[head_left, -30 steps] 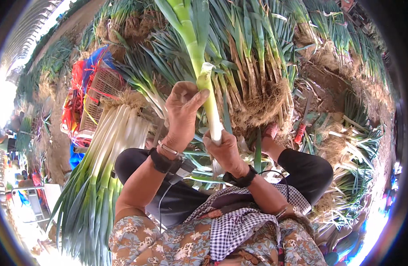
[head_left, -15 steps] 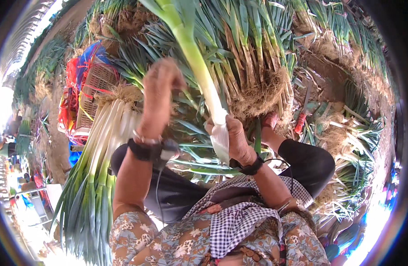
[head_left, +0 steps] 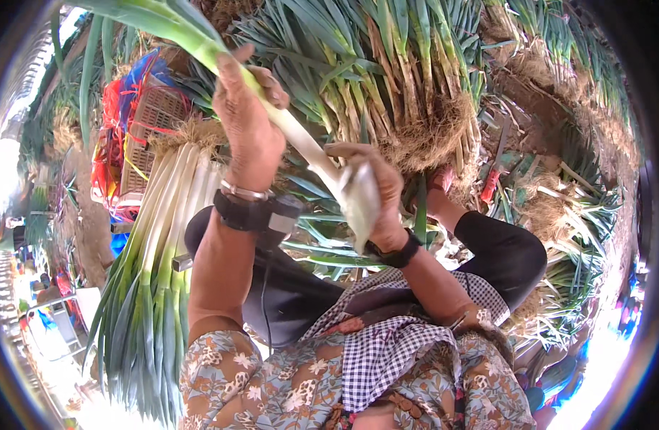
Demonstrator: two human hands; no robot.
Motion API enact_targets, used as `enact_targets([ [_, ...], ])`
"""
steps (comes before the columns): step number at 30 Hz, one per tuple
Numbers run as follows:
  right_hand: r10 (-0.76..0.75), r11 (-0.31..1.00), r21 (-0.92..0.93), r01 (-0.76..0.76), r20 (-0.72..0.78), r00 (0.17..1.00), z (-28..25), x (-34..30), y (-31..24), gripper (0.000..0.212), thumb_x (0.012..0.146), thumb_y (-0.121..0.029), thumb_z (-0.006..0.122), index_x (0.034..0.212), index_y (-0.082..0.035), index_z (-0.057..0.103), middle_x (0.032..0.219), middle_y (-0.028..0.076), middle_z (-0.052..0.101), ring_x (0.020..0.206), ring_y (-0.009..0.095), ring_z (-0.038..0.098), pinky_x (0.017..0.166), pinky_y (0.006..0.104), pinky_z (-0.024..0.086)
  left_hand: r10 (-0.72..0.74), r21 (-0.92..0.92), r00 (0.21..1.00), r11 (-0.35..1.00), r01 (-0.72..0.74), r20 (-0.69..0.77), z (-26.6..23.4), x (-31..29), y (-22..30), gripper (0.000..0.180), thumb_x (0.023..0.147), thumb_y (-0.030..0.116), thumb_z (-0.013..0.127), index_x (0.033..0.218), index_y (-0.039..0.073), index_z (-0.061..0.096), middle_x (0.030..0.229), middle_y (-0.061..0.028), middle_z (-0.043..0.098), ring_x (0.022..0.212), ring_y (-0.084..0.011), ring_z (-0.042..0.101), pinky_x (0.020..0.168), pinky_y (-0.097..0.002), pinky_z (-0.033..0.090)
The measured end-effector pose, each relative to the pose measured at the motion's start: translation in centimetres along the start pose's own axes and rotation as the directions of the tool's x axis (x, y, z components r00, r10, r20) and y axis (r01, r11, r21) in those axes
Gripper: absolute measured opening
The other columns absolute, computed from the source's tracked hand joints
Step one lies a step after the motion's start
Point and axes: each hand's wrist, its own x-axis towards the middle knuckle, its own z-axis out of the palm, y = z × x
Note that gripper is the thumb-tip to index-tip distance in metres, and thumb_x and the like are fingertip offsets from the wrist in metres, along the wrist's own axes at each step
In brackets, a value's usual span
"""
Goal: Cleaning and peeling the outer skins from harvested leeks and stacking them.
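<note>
Over the person's folded legs (head_left: 498, 247), a leek (head_left: 298, 136) slants up to the left, fingers of the left hand (head_left: 247, 129) curled around its stalk. The right hand (head_left: 384, 193) grips its white end, where a loose pale layer (head_left: 359, 204) hangs, blurred. Rooty leeks (head_left: 415, 72) crowd the ground ahead; a red-handled tool (head_left: 491, 183) lies to their right. Pale-stemmed leeks (head_left: 154, 258) lie left, partly behind the left forearm (head_left: 220, 279). Beside their roots, red and blue plastic (head_left: 111, 100) drapes a brown basket (head_left: 159, 115), contents unclear.
</note>
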Motion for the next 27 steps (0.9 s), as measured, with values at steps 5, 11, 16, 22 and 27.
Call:
enact_targets([
  [5, 0.673, 0.584, 0.595, -0.552, 0.026, 0.739, -4.7, -1.7, 1.6, 0.028, 0.1, -0.029, 0.047, 0.111, -0.004, 0.055, 0.081, 0.009, 0.062, 0.087, 0.024, 0.065, 0.077, 0.0348, 0.052, 0.008, -0.071, 0.996, 0.997, -0.002, 0.087, -3.1, 2.8, 3.1, 0.067, 0.091, 0.063, 0.046, 0.117, 0.002, 0.05, 0.067, 0.0001, 0.045, 0.055, -0.0093, 0.038, 0.05, -0.0261, 0.034],
  [11, 0.682, 0.292, -0.908, 0.3, 0.417, 0.6, -10.9, -6.6, 7.7, 0.027, 0.084, -0.017, 0.058, 0.105, 0.0, 0.059, 0.094, 0.017, 0.062, 0.092, 0.038, 0.059, 0.086, 0.0426, 0.048, -0.031, -0.176, 0.925, 0.979, 0.105, 0.38, -5.1, 4.2, 4.8, 0.074, 0.087, 0.067, 0.048, 0.118, 0.0, 0.051, 0.07, -0.0001, 0.041, 0.056, -0.0098, 0.032, 0.052, -0.0248, 0.029],
  [16, 0.552, 0.71, 0.107, -0.696, 0.529, 0.645, -4.3, -0.7, 2.1, 0.054, 0.097, -0.036, 0.053, 0.131, 0.006, 0.047, 0.125, 0.017, 0.059, 0.114, 0.021, 0.057, 0.102, 0.0346, 0.042, -0.089, -0.173, 0.939, 0.973, 0.153, 0.331, -3.8, 2.9, 3.0, 0.076, 0.083, 0.076, 0.043, 0.098, 0.004, 0.058, 0.061, 0.0007, 0.036, 0.056, -0.0121, 0.033, 0.052, -0.026, 0.028],
  [22, 0.575, 0.191, 0.514, -0.836, 0.632, 0.52, 1.7, 1.5, 1.1, 0.034, 0.1, -0.03, 0.048, 0.11, 0.002, 0.057, 0.09, 0.012, 0.066, 0.077, 0.021, 0.067, 0.069, 0.031, 0.057, -0.178, -0.221, 0.845, 0.919, 0.326, 0.504, -2.2, 1.3, 0.9, 0.078, 0.082, 0.079, 0.039, 0.088, 0.004, 0.061, 0.053, 0.0041, 0.031, 0.051, -0.011, 0.031, 0.049, -0.0255, 0.025],
  [27, 0.765, 0.198, 0.719, -0.666, 0.312, 0.564, 1.3, 0.1, 3.2, 0.022, 0.101, -0.021, 0.047, 0.094, -0.001, 0.055, 0.074, 0.003, 0.061, 0.059, 0.016, 0.06, 0.057, 0.0306, 0.054, -0.145, -0.356, 0.815, 0.846, 0.396, 0.561, -2.1, 1.2, 1.7, 0.08, 0.083, 0.078, 0.037, 0.095, 0.003, 0.061, 0.052, 0.0062, 0.029, 0.048, -0.0084, 0.026, 0.047, -0.0227, 0.023],
])
